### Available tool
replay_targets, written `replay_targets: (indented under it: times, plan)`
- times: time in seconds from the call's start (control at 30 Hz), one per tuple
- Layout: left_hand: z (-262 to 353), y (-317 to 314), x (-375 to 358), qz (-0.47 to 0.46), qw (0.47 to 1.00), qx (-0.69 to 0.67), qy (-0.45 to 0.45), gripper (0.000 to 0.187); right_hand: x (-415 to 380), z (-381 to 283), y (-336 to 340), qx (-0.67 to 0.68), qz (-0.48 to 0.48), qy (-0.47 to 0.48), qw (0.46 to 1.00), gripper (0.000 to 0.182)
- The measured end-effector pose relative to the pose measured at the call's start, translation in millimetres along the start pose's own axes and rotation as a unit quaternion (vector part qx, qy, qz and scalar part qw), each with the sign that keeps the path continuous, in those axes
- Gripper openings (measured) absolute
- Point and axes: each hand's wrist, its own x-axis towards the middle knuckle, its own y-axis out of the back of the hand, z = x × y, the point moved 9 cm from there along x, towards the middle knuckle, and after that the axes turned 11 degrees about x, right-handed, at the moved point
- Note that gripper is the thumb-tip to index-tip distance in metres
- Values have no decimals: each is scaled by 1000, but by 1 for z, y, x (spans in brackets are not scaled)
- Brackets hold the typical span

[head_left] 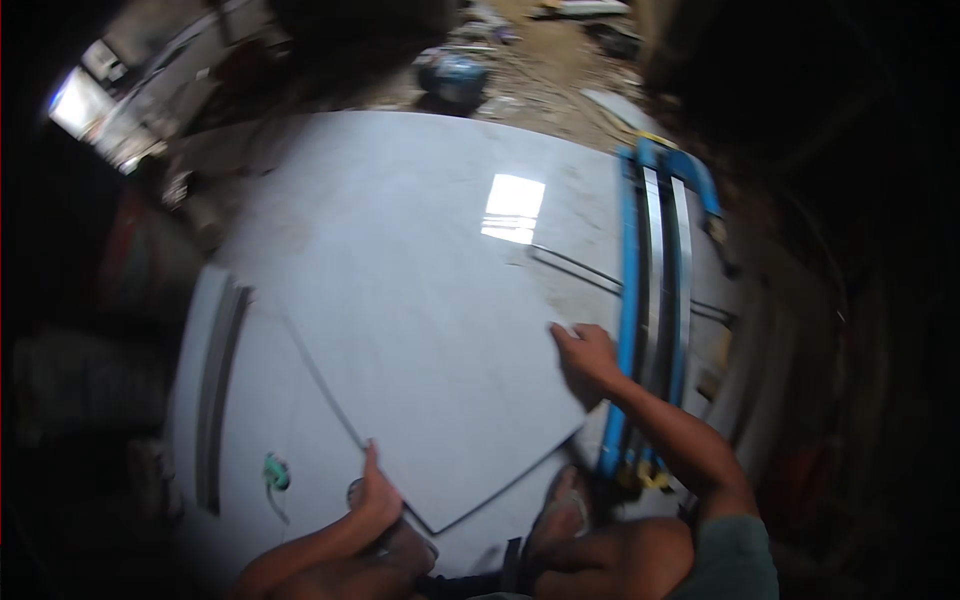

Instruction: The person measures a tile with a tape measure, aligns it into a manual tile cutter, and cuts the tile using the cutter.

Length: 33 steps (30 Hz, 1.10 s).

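Note:
A large, pale, glossy tile (430, 350) lies in front of me with its near corner between my feet. My left hand (373, 490) grips its lower left edge, thumb on top and the other fingers hidden below. On the right edge is my right hand (588, 357), its fingers curled round the tile's rim. A blue tile cutter with metal rails (652, 300) stands just right of my right hand. Left of my left hand lies a small green object (277, 472) with a cord.
Narrow grey strips (222, 390) lie at the left. A thin metal frame (575, 268) sticks out from the cutter's left side. Beyond the pale surface are a dark bluish round object (452, 78) and scattered rubble. My feet flank the tile's near corner.

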Motion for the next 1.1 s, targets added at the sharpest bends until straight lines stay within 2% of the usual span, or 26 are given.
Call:
replay_targets:
  times: [0.1,0.17,0.27,0.37,0.47,0.63,0.73,0.87,0.97,1.03,1.1]
  plan:
    - [37,-45,-28,-50,998,18,-30,71,-25,27,16,88,55,-28,994,61]
    - [63,-59,-41,-35,997,49,-57,68,-37,40,16,110,63,-40,991,60]
    - [83,-60,-30,60,989,86,-102,57,-74,47,26,158,121,-64,978,59]
    - [106,-62,-2,71,967,164,-183,43,-85,87,18,186,181,-74,963,61]
    - [124,-78,20,62,950,217,-216,34,-104,107,16,228,220,-104,943,61]
    - [133,-100,53,66,919,294,-254,39,-127,150,-4,305,260,-140,905,46]
    - [137,-108,70,67,899,342,-266,44,-136,167,-8,347,266,-160,885,44]
    - [137,-131,86,42,894,349,-277,47,-136,187,-15,362,302,-143,870,45]
    - [144,-139,93,76,862,403,-297,49,-137,193,-21,396,306,-144,854,48]
    - [145,-146,101,58,862,409,-294,50,-140,195,-19,382,325,-140,853,55]
    - [143,-153,106,49,859,417,-292,52,-143,200,-21,403,325,-151,842,54]
